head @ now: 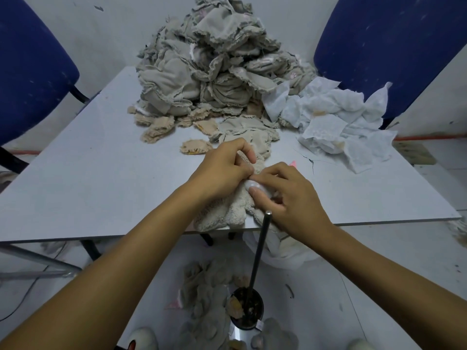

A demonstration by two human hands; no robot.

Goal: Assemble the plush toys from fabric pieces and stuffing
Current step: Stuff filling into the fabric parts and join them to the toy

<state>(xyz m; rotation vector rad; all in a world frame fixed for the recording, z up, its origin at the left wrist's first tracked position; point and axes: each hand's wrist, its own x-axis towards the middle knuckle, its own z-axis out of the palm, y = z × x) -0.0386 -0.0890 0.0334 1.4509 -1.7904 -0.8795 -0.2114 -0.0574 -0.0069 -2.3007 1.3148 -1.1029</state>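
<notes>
A: Scanning left to right, what is on the table [101, 173]?

B: At the far end stands a pile of grey fabric shells [209, 61], raw edges out. Tan fleece pieces [159, 130] lie at its foot. White backing scraps [336, 120] lie to the right, just beside the pile. Blue chairs [30, 72] stand on both sides.

A: Where is the workpiece?

B: The beige plush shell [227, 210] lies at the near table edge, partly overhanging it, under both hands.

A: State of the hands?

B: The left hand [225, 170] has its fingers curled and pinches the shell's upper edge. The right hand [290, 193] pinches a small white wad [254, 185] between thumb and forefinger, right against the left hand's fingertips. Whether the wad is stuffing or a fabric fold cannot be told.

A: Which step is in hand?

B: Probably feeding the wad into an opening in the shell. The opening itself is hidden by the fingers.

A: How is it done well?

B: Hold the opening wide and taut with the left hand. Feed small amounts, not one lump. Keep the seam edge from rolling inward. A dark rod [260, 248] stands in a cup [246, 311] on the floor below the right hand; it seems suited to packing corners. Support the overhanging part so the shell does not slide off.
</notes>
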